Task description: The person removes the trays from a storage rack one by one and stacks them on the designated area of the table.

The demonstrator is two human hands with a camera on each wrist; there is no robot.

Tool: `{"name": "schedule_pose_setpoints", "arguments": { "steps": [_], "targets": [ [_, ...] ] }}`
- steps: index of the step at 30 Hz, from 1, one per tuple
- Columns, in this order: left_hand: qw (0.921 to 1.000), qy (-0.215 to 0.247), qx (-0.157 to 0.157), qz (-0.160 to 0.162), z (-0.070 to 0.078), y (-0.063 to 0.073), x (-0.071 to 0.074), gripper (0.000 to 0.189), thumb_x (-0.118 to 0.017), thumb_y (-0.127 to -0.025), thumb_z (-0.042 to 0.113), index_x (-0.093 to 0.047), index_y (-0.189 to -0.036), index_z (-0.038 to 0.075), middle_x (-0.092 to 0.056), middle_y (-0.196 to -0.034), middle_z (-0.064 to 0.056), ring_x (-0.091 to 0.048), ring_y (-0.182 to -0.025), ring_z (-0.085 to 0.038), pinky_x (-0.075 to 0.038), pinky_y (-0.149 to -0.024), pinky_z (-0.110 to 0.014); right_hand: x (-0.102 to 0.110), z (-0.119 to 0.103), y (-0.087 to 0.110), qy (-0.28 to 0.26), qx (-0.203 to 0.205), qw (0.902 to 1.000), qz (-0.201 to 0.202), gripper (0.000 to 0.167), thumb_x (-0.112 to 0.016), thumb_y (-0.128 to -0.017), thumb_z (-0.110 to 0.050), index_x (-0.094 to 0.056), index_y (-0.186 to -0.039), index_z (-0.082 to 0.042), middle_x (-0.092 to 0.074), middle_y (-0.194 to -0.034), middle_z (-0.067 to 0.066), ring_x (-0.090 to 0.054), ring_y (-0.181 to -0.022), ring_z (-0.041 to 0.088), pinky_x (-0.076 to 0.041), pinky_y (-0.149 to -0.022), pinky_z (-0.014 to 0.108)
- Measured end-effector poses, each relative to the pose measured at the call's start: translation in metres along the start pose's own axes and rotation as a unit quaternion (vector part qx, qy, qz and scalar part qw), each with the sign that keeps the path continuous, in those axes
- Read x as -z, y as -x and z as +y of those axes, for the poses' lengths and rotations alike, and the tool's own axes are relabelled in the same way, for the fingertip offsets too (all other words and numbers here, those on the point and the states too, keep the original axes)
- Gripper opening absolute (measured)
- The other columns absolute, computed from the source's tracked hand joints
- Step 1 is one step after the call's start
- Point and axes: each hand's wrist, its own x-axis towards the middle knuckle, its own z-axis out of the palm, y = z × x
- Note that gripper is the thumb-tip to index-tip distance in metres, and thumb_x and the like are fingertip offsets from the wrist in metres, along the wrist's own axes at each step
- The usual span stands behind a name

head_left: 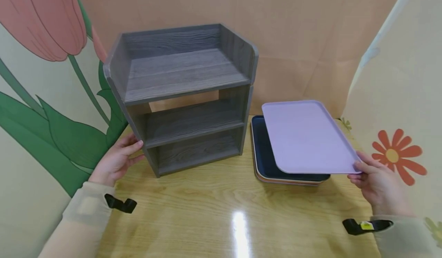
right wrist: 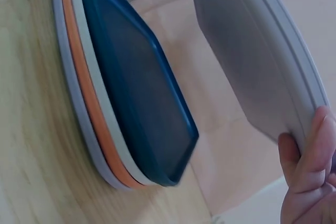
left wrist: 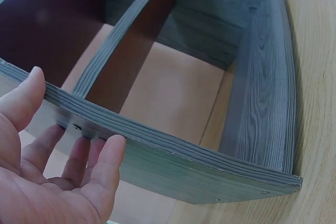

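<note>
My right hand (head_left: 378, 183) pinches a lavender tray (head_left: 309, 137) by its near right corner, thumb on top and fingers beneath. In the right wrist view the raised tray's underside (right wrist: 252, 51) faces a stack of trays, with a gap between. On top of that stack lies a dark blue tray (right wrist: 142, 72); white, orange (right wrist: 89, 103) and pale lavender rims show below it. At the left, my left hand (head_left: 119, 158) touches the side of a grey wooden shelf unit (head_left: 186, 71). Its fingers (left wrist: 107, 169) lie along the outer side panel, and the thumb is near the front edge.
The shelf unit stands on a light wooden table (head_left: 193, 212), its levels bare. A peach cloth (head_left: 293, 39) hangs behind. Walls with a tulip print (head_left: 45, 16) and an orange flower print (head_left: 393, 156) close in both sides.
</note>
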Motion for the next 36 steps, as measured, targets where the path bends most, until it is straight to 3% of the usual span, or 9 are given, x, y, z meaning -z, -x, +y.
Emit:
{"name": "schedule_pose_setpoints", "arguments": {
  "steps": [9,18,28,36],
  "targets": [
    [1.0000,-0.005,0.003,0.004,0.000,0.001,0.001,0.055,-0.054,-0.100,0.023,-0.029,-0.147,0.007,-0.041,-0.126,0.002,-0.044,-0.114,-0.010,-0.047,-0.091,-0.029,-0.006,0.018,-0.007,-0.041,-0.017,0.9990,0.003,0.034,-0.051,-0.097,0.001,-0.078,-0.095,-0.019,-0.069,-0.083,0.008,-0.065,-0.057,0.026,-0.057,-0.053,0.032],
    [0.9999,-0.015,0.004,0.004,0.000,0.000,0.002,0.061,-0.053,-0.101,0.024,-0.024,-0.151,0.007,-0.039,-0.129,0.002,-0.042,-0.117,-0.011,-0.045,-0.094,-0.033,-0.009,0.037,-0.014,-0.033,-0.025,0.9990,0.016,0.030,-0.054,-0.095,0.002,-0.075,-0.096,-0.021,-0.067,-0.085,0.006,-0.063,-0.059,0.025,-0.056,-0.055,0.030],
    [0.9998,-0.018,0.001,0.006,-0.001,0.000,0.002,0.057,-0.053,-0.100,0.025,-0.028,-0.149,0.008,-0.040,-0.127,0.001,-0.042,-0.116,-0.012,-0.047,-0.092,-0.030,-0.021,0.045,-0.021,-0.013,-0.059,0.9971,0.046,0.026,-0.056,-0.096,-0.001,-0.072,-0.095,-0.022,-0.063,-0.085,0.006,-0.063,-0.059,0.024,-0.057,-0.058,0.031],
    [0.9999,-0.017,-0.002,0.004,-0.002,-0.001,0.002,0.054,-0.053,-0.101,0.024,-0.031,-0.147,0.009,-0.042,-0.124,0.001,-0.042,-0.114,-0.012,-0.046,-0.092,-0.031,-0.023,0.050,-0.025,-0.016,-0.057,0.9973,0.044,0.030,-0.052,-0.097,0.001,-0.071,-0.092,-0.021,-0.062,-0.083,0.006,-0.063,-0.058,0.023,-0.057,-0.057,0.030]
  ]
}}
